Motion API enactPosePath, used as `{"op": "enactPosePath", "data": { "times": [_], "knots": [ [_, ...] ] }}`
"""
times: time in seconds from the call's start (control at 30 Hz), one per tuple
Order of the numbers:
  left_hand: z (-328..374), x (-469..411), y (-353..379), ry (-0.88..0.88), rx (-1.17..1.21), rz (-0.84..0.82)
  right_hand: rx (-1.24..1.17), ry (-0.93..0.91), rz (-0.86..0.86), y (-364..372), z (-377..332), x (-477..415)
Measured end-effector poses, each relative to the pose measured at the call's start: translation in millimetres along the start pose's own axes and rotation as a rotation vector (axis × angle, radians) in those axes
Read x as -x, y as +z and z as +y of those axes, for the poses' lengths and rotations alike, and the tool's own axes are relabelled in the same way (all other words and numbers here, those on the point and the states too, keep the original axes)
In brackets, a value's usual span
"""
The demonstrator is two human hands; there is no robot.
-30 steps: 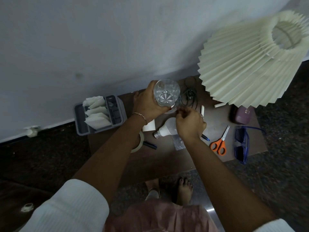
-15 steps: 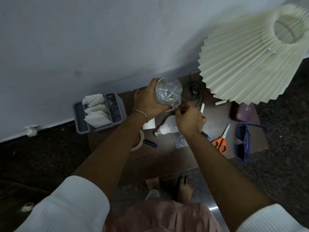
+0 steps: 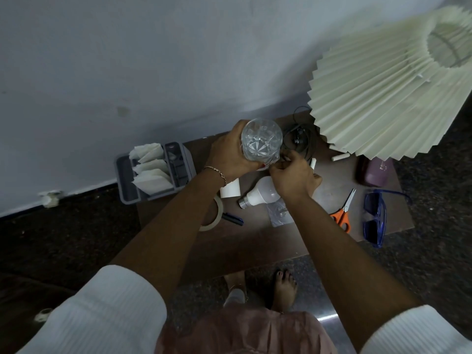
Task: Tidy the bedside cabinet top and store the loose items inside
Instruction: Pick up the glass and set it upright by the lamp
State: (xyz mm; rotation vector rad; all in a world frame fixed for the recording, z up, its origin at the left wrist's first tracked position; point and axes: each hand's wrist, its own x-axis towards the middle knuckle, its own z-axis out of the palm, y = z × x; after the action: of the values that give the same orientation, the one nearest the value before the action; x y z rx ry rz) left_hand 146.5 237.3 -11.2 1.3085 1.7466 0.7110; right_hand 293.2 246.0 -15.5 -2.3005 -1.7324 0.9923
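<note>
My left hand grips a clear plastic bottle above the back of the brown cabinet top, the bottle's ribbed base turned toward me. My right hand has its fingers curled and pinched at the bottle's lower end, which it hides. Loose on the top lie a white bulb, a tape roll, a dark pen, a small clear bag, orange scissors, blue safety glasses, a purple case and a coiled black cable.
A pleated cream lampshade overhangs the cabinet's back right corner. A grey organiser with folded white papers stands at the back left by the wall. Dark floor surrounds the cabinet, and my bare feet stand at its front.
Both hands stay on the bottle above the same spot. The right hand has shifted slightly at the bottle's lower end, and the view has tilted a little.
</note>
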Motion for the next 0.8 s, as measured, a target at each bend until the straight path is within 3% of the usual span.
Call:
{"op": "enactPosePath", "data": {
  "times": [0.23, 0.47, 0.8],
  "knots": [
    [-0.9, 1.2, 0.4, 0.017, 0.034, -0.008, -0.017, 0.001, -0.016, -0.5, 1.9, -2.9],
    [-5.8, -5.1, 6.6, -0.099, -0.319, -0.009, -0.037, -0.011, -0.046, -4.0, 3.4, -6.8],
    [-6.0, -2.0, 9.1, -0.112, -0.369, 0.045, -0.018, -0.033, -0.044, -2.9, 4.5, -6.9]
  ]
}}
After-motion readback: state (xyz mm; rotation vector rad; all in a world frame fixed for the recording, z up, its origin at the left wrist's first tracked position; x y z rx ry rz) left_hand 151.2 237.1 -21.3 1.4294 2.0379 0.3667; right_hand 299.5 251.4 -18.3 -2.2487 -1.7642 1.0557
